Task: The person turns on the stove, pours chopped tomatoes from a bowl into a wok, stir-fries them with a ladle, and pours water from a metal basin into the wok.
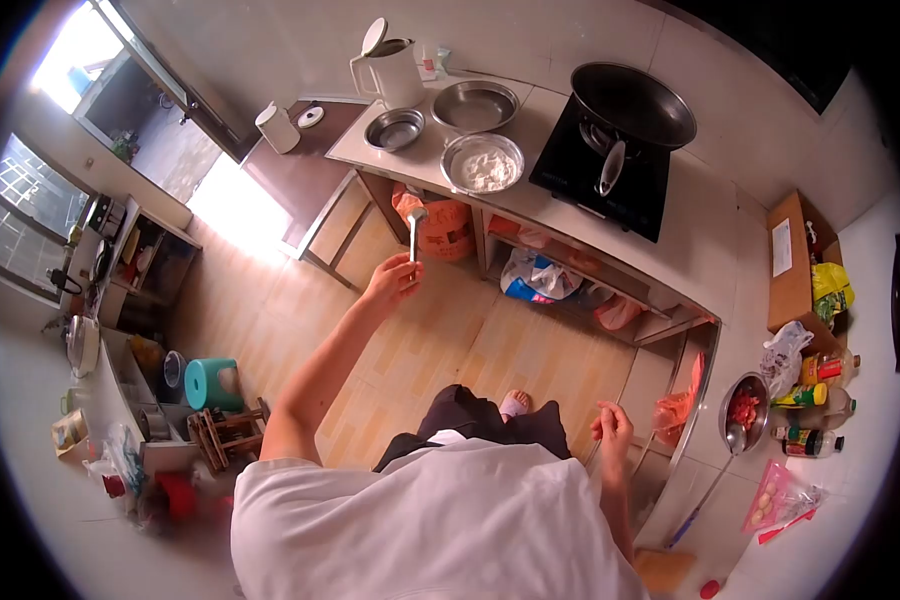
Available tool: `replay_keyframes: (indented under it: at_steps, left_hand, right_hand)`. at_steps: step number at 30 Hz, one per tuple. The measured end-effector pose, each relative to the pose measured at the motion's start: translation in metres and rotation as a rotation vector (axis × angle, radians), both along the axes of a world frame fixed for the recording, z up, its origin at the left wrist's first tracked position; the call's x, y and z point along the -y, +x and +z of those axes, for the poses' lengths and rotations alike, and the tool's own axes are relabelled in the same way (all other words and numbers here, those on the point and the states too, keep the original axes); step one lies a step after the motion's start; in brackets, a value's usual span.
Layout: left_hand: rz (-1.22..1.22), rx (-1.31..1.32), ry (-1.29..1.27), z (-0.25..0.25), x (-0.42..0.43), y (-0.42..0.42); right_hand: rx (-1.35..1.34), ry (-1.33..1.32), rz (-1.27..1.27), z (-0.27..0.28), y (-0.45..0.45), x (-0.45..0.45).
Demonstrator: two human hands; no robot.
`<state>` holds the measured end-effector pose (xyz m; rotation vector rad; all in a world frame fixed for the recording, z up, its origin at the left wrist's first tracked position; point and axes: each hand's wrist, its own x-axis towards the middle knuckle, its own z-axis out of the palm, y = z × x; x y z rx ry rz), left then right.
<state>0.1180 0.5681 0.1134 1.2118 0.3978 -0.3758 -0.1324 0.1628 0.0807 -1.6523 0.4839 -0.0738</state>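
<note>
My left hand (396, 280) is closed round the handle of a metal spoon (414, 232), which points up and away from me over the floor. Beyond the spoon, on the counter, stands a metal bowl with white powder (488, 172), like flour. Two other metal bowls stand by it, a small one (394, 129) and a wider one (475, 105). My right hand (613, 425) hangs by my side near the right counter, its fingers loosely bent and apart, with nothing seen in it.
A black wok (634, 106) sits on the cooktop (602, 170). A white pitcher (390, 75) stands with its lid up. On the right counter are a bowl of chopped red food (744, 408), a ladle (708, 490), several bottles and a cardboard box (788, 262). A teal stool (213, 384) stands at left.
</note>
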Motion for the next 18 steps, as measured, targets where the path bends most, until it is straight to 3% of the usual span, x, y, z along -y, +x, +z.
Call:
replay_keyframes:
  at_steps: [6,9,10,12,18]
  left_hand:
    - [0.151,0.083,0.019,-0.040,-0.073,0.187]
    - [0.204,0.129,-0.082,-0.081,-0.104,0.284]
    - [0.339,0.112,-0.089,-0.080,-0.097,0.305]
    - [0.112,0.134,-0.156,-0.118,-0.129,0.358]
    - [0.102,0.029,-0.318,-0.159,-0.149,0.413]
  right_hand:
    - [-0.093,-0.048,0.078,0.004,0.086,0.010]
    - [-0.033,-0.166,-0.030,0.018,0.109,0.016]
    - [-0.070,-0.180,-0.101,0.027,0.111,0.013]
    - [-0.104,-0.216,-0.204,0.024,0.102,0.009]
    - [-0.258,-0.269,-0.379,-0.010,0.064,-0.016]
